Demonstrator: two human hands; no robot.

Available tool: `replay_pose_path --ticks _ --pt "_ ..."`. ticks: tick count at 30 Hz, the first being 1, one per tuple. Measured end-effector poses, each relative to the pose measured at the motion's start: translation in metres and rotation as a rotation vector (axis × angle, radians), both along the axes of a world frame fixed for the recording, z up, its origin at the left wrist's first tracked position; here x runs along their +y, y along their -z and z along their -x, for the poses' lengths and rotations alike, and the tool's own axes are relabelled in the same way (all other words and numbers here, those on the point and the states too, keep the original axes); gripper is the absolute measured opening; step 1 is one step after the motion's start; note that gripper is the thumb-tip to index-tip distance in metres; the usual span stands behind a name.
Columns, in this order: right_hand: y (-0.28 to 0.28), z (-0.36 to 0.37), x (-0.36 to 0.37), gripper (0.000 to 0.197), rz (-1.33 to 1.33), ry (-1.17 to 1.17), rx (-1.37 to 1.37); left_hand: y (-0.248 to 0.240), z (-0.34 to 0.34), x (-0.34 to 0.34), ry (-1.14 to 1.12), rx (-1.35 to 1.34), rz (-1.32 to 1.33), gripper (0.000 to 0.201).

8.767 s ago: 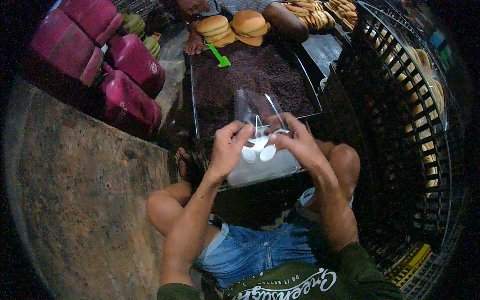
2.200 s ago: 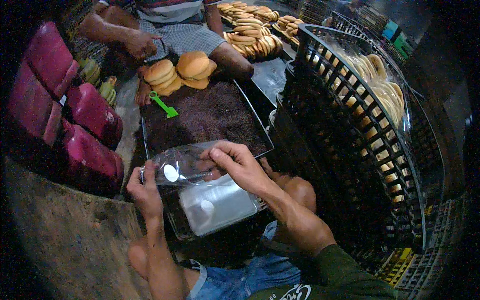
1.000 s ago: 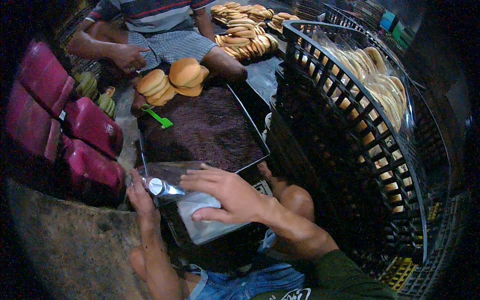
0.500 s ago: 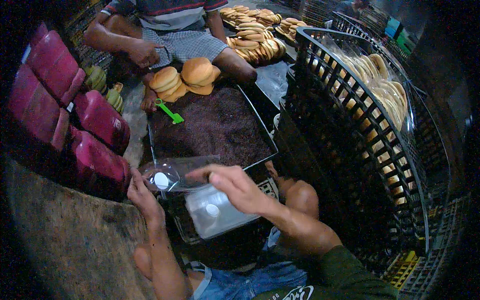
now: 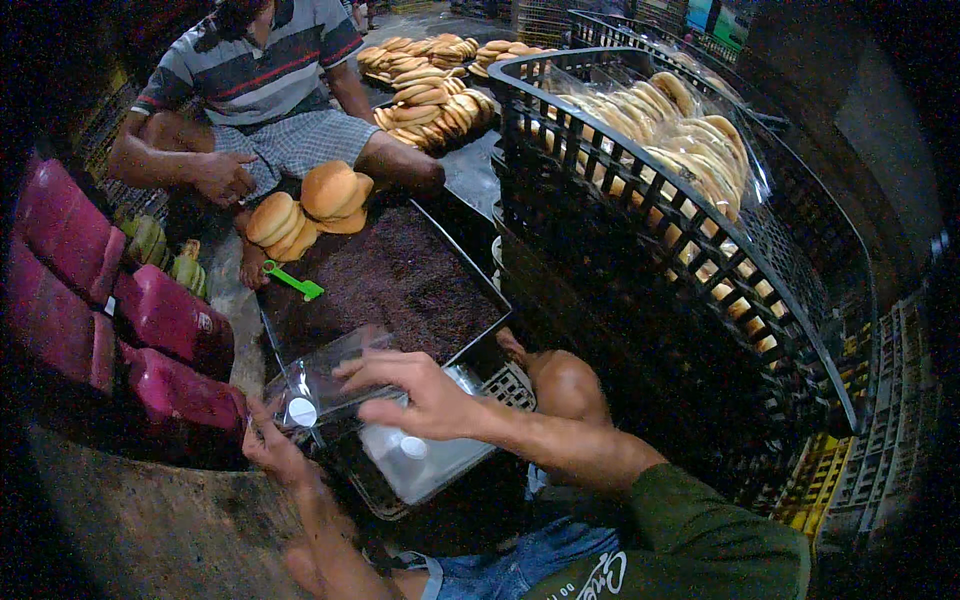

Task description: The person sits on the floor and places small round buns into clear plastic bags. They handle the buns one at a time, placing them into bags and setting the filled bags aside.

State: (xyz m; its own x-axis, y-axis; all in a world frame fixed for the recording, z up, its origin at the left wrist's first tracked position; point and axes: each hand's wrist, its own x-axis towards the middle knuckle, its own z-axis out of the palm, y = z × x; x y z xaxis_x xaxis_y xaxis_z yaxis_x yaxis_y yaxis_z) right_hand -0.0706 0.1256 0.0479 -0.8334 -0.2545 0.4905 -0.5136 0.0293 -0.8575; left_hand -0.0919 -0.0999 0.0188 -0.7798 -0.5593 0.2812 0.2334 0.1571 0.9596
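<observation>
My left hand [image 5: 275, 440] pinches the lower left side of a clear plastic bag [image 5: 335, 375] with a white round label. Over the bag's right part, my right hand [image 5: 425, 395] has its fingers spread and thumb apart. Whether its fingertips touch the film, I cannot tell. Beneath that hand lies a stack of similar clear bags [image 5: 425, 475], also with a white label on top. Just beyond the bag are dark, fine granules [image 5: 390, 275] in a shallow metal-edged tray [image 5: 477, 337]. A green plastic scoop [image 5: 293, 281] lies on the granules at the left, near stacked round buns [image 5: 333, 190].
A co-worker [image 5: 270, 80] sits across the tray, one hand on a knee. Magenta plastic jugs [image 5: 175, 315] stand left, beside green bananas [image 5: 187, 272]. More buns [image 5: 430, 105] are piled at the back. A tall black crate [image 5: 640, 150] with bagged flat breads [image 5: 690, 150] rises on the right.
The view has shifted, so the scene sits farther left and lower. The held bag is now more tilted, its far end raised. My right hand's fingers have spread apart.
</observation>
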Motion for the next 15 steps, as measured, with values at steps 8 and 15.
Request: replay_pose_path --ticks 8,15 --pt "0.004 0.002 -0.001 0.018 -0.05 0.288 0.177 0.024 -0.001 -0.019 0.036 -0.129 0.133 0.052" --pt "-0.002 0.003 0.007 0.021 -0.106 0.232 0.19 0.054 -0.002 -0.035 -0.128 -0.117 0.07 0.052"
